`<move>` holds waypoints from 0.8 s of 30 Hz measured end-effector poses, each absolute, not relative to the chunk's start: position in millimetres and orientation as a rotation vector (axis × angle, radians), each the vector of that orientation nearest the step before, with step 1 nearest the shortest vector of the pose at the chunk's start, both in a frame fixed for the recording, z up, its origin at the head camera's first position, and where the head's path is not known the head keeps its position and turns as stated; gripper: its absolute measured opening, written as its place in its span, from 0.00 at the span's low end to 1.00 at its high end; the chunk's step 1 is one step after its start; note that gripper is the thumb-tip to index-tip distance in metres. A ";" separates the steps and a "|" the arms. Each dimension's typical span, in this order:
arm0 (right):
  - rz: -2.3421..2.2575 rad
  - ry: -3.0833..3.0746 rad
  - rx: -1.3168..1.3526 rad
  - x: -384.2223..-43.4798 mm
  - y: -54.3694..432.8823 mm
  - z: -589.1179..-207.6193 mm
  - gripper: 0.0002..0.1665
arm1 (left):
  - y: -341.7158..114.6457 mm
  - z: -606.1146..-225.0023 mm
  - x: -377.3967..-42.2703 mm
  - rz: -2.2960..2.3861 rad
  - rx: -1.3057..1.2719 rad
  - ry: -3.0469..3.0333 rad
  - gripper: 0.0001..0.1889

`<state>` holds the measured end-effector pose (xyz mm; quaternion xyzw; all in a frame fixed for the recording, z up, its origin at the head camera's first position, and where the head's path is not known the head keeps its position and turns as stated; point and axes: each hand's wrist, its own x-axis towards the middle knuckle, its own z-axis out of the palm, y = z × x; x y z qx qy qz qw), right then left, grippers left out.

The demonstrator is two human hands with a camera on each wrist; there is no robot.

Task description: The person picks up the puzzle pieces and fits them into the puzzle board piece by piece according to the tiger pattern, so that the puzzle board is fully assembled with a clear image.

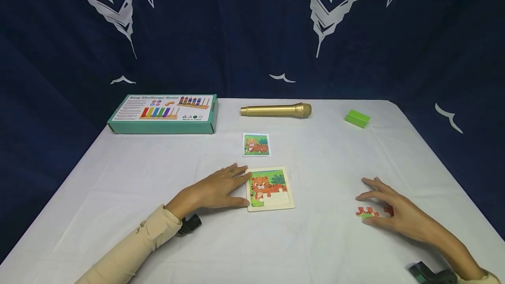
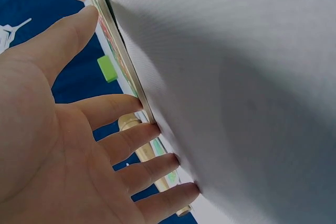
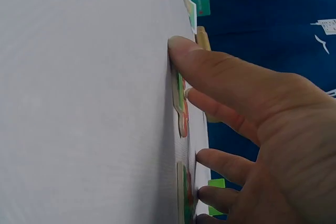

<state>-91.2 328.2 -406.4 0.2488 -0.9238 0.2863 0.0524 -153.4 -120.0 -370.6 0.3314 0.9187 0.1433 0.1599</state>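
A square wooden jigsaw puzzle [image 1: 272, 203] with a tiger picture lies on the table; its lower right part shows bare board. My left hand [image 1: 221, 186] rests at the puzzle's left edge, thumb and index finger touching it, fingers spread and fairly straight. To the right, my right hand [image 1: 406, 214] is over two loose jigsaw pieces. Its thumb is at the near edge of one red and green piece [image 1: 366, 214], with the fingers spread beyond it. The other piece [image 1: 388, 210] is partly hidden beneath the hand; the right wrist view shows its edge [image 3: 181, 192].
A small tiger picture card [image 1: 256, 145] lies behind the puzzle. Farther back are a teal game box [image 1: 163, 127], a gold microphone [image 1: 276, 110] and a green block [image 1: 357, 118]. A white cloth [image 1: 158, 157] covers the table, and a dark blue curtain [image 1: 252, 34] hangs behind.
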 end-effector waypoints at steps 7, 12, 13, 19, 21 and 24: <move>1.006 -2.827 0.691 -91.7 328.4 -408.6 0.20 | -120.2 -370.9 -153.1 0.426 0.943 2.618 0.41; 1.012 -2.820 0.679 -90.5 326.4 -408.7 0.19 | -120.0 -372.1 -153.3 0.429 0.948 2.617 0.41; 0.987 -2.809 0.691 -90.3 325.7 -408.5 0.20 | -120.0 -372.2 -153.2 0.429 0.949 2.617 0.41; 0.911 -2.741 0.717 -91.2 317.5 -400.1 0.21 | -120.1 -372.6 -153.4 0.426 0.948 2.615 0.41; 0.942 -2.744 0.703 -92.9 313.5 -395.1 0.21 | -120.2 -372.9 -153.7 0.421 0.948 2.618 0.41; 0.970 -2.742 0.694 -98.6 307.0 -388.8 0.20 | -120.1 -372.8 -153.8 0.417 0.947 2.621 0.41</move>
